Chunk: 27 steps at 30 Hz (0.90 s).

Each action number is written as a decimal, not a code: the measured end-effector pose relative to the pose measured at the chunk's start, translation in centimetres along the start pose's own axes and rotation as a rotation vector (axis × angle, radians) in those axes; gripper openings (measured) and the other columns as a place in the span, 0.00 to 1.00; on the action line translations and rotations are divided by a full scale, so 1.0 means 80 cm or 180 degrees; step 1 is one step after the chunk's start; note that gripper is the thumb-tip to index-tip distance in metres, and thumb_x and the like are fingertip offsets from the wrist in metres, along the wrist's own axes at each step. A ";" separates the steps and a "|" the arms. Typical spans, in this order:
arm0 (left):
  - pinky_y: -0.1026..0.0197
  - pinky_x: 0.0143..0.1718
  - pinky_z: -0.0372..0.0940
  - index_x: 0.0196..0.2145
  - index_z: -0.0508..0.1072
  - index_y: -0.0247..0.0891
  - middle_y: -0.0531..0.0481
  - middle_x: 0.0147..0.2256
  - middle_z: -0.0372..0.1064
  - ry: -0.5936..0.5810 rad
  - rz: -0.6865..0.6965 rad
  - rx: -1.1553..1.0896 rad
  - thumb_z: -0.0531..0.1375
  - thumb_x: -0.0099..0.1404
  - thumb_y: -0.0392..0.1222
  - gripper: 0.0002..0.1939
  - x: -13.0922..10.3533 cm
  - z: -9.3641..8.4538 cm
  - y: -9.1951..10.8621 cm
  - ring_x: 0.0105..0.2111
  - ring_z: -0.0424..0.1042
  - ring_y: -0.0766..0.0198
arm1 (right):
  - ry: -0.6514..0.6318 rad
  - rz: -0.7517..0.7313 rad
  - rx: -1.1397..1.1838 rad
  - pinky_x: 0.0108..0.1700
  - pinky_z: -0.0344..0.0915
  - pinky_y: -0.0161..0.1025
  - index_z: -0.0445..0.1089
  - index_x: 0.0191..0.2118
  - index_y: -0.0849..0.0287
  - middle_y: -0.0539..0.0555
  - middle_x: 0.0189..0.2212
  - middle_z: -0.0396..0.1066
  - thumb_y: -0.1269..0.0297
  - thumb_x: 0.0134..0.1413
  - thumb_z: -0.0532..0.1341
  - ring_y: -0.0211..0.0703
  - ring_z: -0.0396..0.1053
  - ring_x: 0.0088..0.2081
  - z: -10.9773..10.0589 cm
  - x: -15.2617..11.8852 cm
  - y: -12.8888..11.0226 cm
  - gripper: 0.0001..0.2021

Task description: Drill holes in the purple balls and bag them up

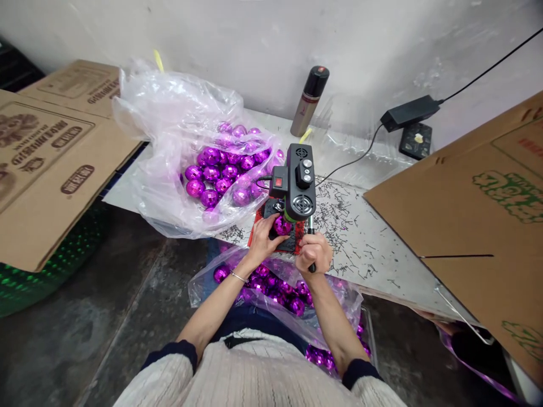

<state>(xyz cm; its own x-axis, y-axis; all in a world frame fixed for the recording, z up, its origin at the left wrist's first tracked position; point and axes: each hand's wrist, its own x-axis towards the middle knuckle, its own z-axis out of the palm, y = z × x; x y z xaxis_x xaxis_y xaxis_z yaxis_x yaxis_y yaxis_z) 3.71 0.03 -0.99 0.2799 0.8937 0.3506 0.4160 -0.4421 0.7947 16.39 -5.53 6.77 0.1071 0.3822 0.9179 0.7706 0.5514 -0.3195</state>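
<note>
Under the head of a black machine [301, 181] sits a shiny purple ball [282, 225]. My left hand [263, 240] has its thumb and fingers around that ball, from the left and below. My right hand [314, 252] is closed round the black-tipped lever at the machine's right side. The machine stands on a red and black base [299, 233] near the table's front edge. More purple balls [223, 185] lie in an open clear plastic bag [161, 198] to the left, and others [297, 306] in a bag on my lap.
Small dark pins [350, 226] are scattered over the table [394, 249]. A spray can [310, 102] stands at the wall. A power adapter [410, 113] hangs on its cable at the back right. Cardboard boxes flank me, left [55, 164] and right [475, 209].
</note>
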 end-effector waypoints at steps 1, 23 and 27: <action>0.44 0.57 0.65 0.60 0.68 0.43 0.40 0.52 0.74 0.0015 0.0025 -0.0004 0.70 0.59 0.55 0.34 0.000 0.000 0.000 0.52 0.74 0.47 | -0.0002 0.0024 -0.0025 0.28 0.58 0.39 0.58 0.29 0.54 0.50 0.23 0.66 0.62 0.72 0.47 0.37 0.61 0.24 0.000 -0.001 0.000 0.16; 0.44 0.57 0.66 0.62 0.65 0.38 0.37 0.54 0.73 0.0245 0.0347 -0.0029 0.66 0.64 0.56 0.35 -0.016 -0.017 0.004 0.54 0.73 0.48 | -0.0175 0.0404 0.0207 0.29 0.59 0.37 0.59 0.26 0.56 0.49 0.22 0.64 0.73 0.67 0.52 0.36 0.64 0.25 -0.017 0.072 -0.022 0.16; 0.45 0.56 0.68 0.64 0.64 0.38 0.36 0.54 0.73 -0.0085 0.0767 0.0242 0.67 0.61 0.60 0.40 -0.094 -0.055 -0.003 0.55 0.73 0.47 | -0.0159 0.0488 0.0271 0.30 0.58 0.38 0.59 0.25 0.56 0.49 0.22 0.64 0.74 0.66 0.53 0.37 0.65 0.26 -0.018 0.077 -0.031 0.16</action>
<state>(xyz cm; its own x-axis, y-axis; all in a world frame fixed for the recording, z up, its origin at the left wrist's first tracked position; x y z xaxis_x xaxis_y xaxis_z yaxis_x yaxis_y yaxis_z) -2.33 -6.27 -1.67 0.4014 0.7598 0.5114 0.3981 -0.6476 0.6497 16.08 -5.61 13.58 0.1863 0.5019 0.8446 0.6914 0.5439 -0.4757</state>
